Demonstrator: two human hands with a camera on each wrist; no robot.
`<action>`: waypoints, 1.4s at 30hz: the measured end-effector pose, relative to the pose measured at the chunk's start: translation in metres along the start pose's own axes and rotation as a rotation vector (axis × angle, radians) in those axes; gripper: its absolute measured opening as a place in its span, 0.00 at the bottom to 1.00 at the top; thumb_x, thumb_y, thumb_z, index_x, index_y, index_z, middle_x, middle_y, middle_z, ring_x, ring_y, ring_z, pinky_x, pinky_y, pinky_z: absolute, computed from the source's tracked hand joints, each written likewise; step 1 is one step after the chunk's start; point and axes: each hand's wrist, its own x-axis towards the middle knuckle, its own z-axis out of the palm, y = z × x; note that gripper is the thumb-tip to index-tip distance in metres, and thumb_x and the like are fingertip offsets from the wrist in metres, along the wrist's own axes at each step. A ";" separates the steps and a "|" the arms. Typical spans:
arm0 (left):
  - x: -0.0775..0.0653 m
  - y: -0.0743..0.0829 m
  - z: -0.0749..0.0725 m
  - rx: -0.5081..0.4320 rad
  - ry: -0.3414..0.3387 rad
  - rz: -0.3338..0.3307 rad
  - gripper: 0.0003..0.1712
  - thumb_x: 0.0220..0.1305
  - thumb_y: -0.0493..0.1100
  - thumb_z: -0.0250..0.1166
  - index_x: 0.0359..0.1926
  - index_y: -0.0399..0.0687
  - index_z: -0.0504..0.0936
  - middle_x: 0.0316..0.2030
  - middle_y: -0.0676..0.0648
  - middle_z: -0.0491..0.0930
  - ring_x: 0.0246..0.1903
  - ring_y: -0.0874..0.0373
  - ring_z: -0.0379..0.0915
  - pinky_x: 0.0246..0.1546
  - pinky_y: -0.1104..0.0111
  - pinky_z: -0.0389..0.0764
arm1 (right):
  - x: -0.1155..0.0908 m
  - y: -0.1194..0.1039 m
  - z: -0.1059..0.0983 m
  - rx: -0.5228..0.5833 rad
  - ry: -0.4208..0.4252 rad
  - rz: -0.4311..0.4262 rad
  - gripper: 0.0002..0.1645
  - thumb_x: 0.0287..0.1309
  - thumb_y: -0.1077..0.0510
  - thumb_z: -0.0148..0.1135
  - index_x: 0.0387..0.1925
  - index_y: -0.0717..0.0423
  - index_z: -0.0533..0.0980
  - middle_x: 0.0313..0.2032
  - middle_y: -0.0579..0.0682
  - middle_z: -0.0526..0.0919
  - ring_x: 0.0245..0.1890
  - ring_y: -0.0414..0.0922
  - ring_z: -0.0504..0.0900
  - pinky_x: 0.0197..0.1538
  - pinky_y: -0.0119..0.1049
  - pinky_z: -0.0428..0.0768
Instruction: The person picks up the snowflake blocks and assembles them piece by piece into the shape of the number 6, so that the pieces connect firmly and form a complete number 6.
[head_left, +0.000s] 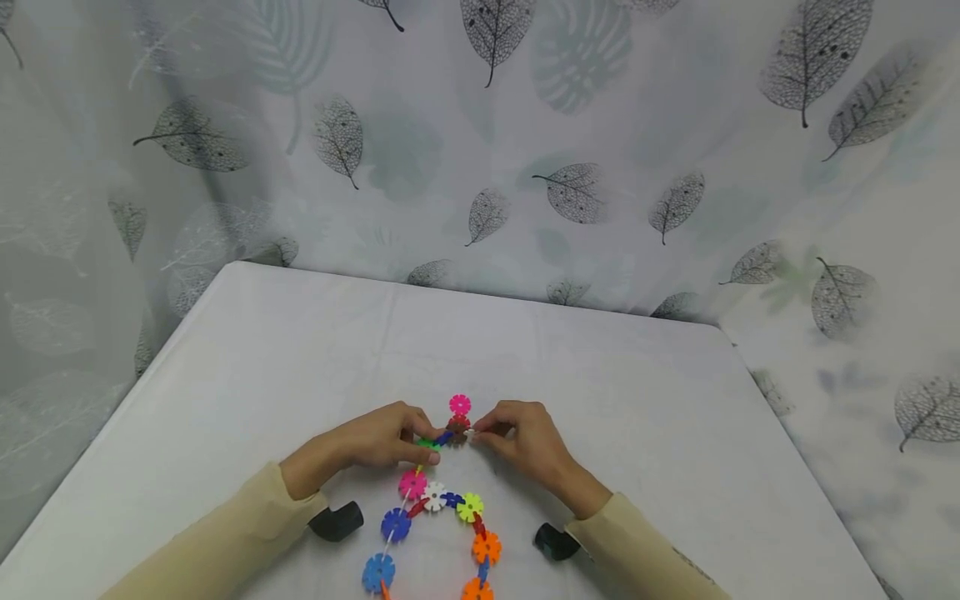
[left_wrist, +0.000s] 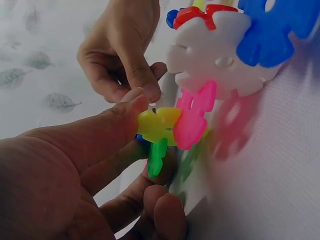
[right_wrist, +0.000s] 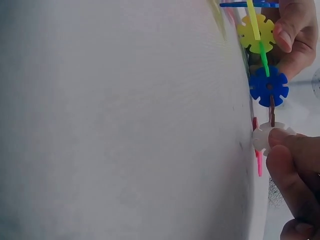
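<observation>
Notched plastic discs, interlocked in a colourful chain, lie on the white table [head_left: 637,392]. At its far end my left hand [head_left: 378,437] grips the chain, thumb and fingers about a green disc [left_wrist: 157,159] beside a yellow one [left_wrist: 155,125]. Between thumb and index finger my right hand [head_left: 528,437] pinches a white disc [right_wrist: 261,140]. The white disc meets the edge of a brown disc [right_wrist: 272,111], which joins a blue disc [right_wrist: 270,92]. Beyond the brown disc in the head view are a red and a pink disc [head_left: 460,405].
A loop of discs, with white, yellow and orange [head_left: 487,547] ones, runs toward me and leaves the head view at the bottom. Black wrist devices [head_left: 336,522] sit near both sleeves. Behind the table hangs a leaf-patterned curtain [head_left: 420,167].
</observation>
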 end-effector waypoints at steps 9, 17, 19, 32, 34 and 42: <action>-0.004 -0.004 0.005 -0.049 0.031 -0.028 0.23 0.60 0.48 0.75 0.54 0.44 0.87 0.42 0.53 0.83 0.33 0.56 0.71 0.31 0.67 0.73 | -0.003 0.000 0.004 0.038 -0.012 0.113 0.05 0.55 0.55 0.77 0.35 0.46 0.88 0.30 0.32 0.85 0.31 0.34 0.81 0.39 0.32 0.83; -0.004 -0.007 0.006 -0.111 0.045 -0.079 0.25 0.59 0.50 0.76 0.57 0.47 0.86 0.37 0.53 0.82 0.27 0.56 0.69 0.26 0.68 0.70 | -0.008 -0.003 0.004 -0.071 0.005 0.095 0.06 0.57 0.52 0.76 0.38 0.42 0.89 0.33 0.30 0.85 0.33 0.31 0.80 0.38 0.33 0.79; -0.004 -0.007 0.005 -0.123 0.039 -0.085 0.24 0.61 0.50 0.75 0.56 0.48 0.87 0.40 0.53 0.84 0.28 0.56 0.70 0.27 0.67 0.71 | -0.008 -0.004 0.004 -0.078 0.001 0.096 0.06 0.57 0.52 0.76 0.38 0.42 0.89 0.33 0.30 0.85 0.33 0.31 0.80 0.37 0.33 0.79; -0.001 -0.003 0.001 -0.188 0.027 -0.095 0.17 0.70 0.43 0.66 0.56 0.41 0.86 0.23 0.52 0.72 0.20 0.60 0.64 0.23 0.70 0.68 | -0.009 -0.005 0.004 -0.111 -0.034 0.102 0.07 0.58 0.55 0.75 0.40 0.43 0.89 0.34 0.32 0.86 0.34 0.31 0.80 0.39 0.33 0.79; 0.000 -0.004 0.001 -0.176 0.033 -0.083 0.17 0.70 0.43 0.66 0.56 0.41 0.86 0.26 0.52 0.77 0.21 0.60 0.64 0.23 0.71 0.67 | -0.008 -0.005 0.004 -0.110 -0.035 0.092 0.07 0.58 0.56 0.75 0.39 0.43 0.89 0.34 0.32 0.86 0.34 0.30 0.80 0.39 0.33 0.79; 0.001 -0.004 0.001 -0.161 0.070 -0.080 0.19 0.67 0.44 0.69 0.55 0.41 0.86 0.41 0.51 0.86 0.21 0.59 0.64 0.21 0.71 0.66 | -0.005 -0.006 0.000 -0.126 -0.041 0.037 0.07 0.57 0.56 0.76 0.39 0.43 0.88 0.34 0.31 0.86 0.34 0.29 0.80 0.38 0.33 0.79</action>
